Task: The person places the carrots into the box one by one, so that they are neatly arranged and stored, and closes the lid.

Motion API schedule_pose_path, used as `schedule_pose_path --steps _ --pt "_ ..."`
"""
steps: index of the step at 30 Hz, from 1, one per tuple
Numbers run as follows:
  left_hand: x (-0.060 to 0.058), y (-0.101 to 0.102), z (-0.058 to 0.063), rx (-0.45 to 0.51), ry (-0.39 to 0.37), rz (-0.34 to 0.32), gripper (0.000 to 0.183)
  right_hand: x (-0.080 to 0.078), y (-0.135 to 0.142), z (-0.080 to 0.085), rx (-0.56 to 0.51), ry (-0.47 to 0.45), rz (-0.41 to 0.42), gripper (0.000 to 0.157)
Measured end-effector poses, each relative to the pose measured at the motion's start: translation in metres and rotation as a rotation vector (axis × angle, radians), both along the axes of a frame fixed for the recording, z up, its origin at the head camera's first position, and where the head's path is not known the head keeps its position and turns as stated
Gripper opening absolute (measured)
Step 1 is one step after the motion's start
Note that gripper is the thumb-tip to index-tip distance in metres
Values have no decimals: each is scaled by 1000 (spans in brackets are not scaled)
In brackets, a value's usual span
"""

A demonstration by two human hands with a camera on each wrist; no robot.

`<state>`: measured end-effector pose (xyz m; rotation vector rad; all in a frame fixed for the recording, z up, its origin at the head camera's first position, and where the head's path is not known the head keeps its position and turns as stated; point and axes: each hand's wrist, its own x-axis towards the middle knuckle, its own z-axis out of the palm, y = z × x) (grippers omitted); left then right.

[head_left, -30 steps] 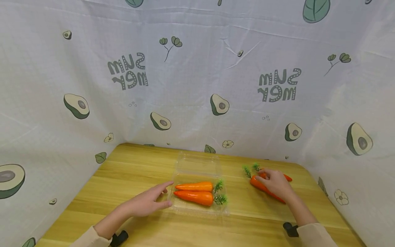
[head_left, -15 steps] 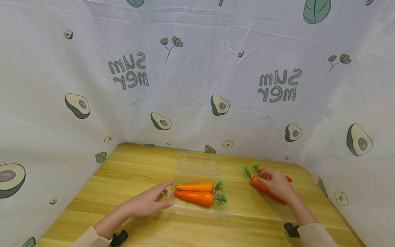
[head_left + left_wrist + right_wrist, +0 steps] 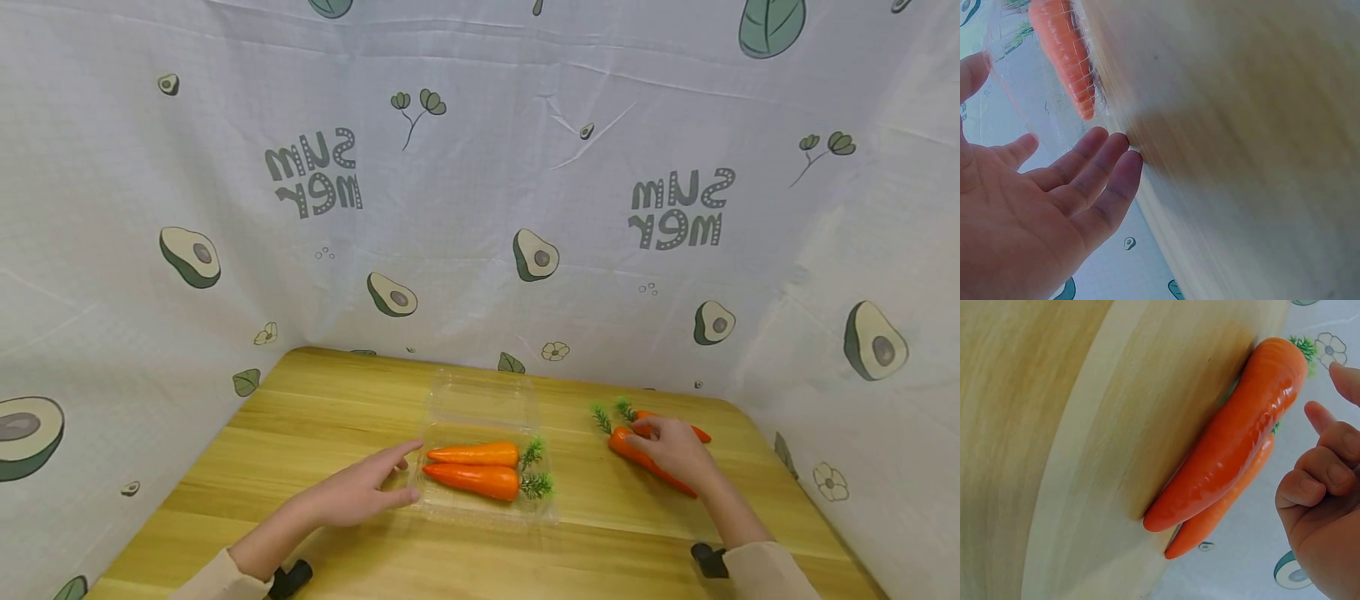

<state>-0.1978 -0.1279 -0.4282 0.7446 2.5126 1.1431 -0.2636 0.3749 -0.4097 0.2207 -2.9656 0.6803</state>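
Note:
My left hand point(image 3: 363, 492) is at the left edge of a clear plastic clamshell box point(image 3: 483, 406), fingers extended and thumb spread. Inside the box lie an orange carrot point(image 3: 472, 454) and a redder carrot point(image 3: 471, 480), green tops pointing right. My right hand point(image 3: 678, 454) hovers over two more carrots at the right of the table. The right wrist view shows the nearer carrot point(image 3: 1229, 444) in front of the farther carrot point(image 3: 1222, 509); thumb and forefinger reach toward their leafy ends while the other fingers curl. Nothing is in either hand.
The wooden table point(image 3: 300, 417) ends at a white curtain point(image 3: 450, 192) printed with avocados, which hangs behind and at both sides. The box's lid lies folded back toward the curtain. A black device point(image 3: 708, 560) sits at each wrist.

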Motion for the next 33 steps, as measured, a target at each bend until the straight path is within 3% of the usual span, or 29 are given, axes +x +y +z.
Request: schedule_pose_path --steps 19,33 --pt "-2 -2 -5 -18 9 10 73 -5 1 -6 77 -11 2 46" --pt "-2 -2 -5 -15 8 13 73 -7 2 -10 65 -26 -10 52"
